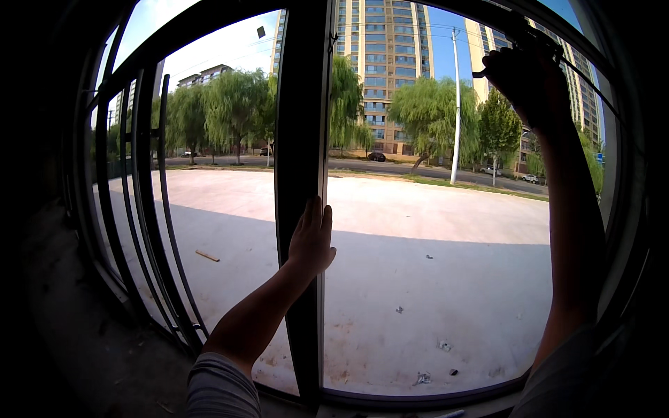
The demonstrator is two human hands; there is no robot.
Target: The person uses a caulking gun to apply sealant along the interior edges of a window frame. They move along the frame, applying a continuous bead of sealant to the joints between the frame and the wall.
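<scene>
My left hand (313,238) lies against the dark vertical post (301,125) of a large window frame, with its fingers stretched upward and nothing in it. Up at the top right, my right hand (531,87) is raised close to the frame's upper bar (460,8). Its fingers are closed around something dark, and a short dark end pokes out at its left side. More dark shapes (540,38) show just above the hand. Against the bright sky everything there is a silhouette, so the kind of thing held cannot be made out.
On the left stand tall dark bars (143,188) beside the frame. A dark lower sill (425,402) runs along the bottom. Beyond lies pale paving (432,292) with small bits of debris and a thin stick (207,256). Trees, a white pole (456,111) and tall buildings stand farther off.
</scene>
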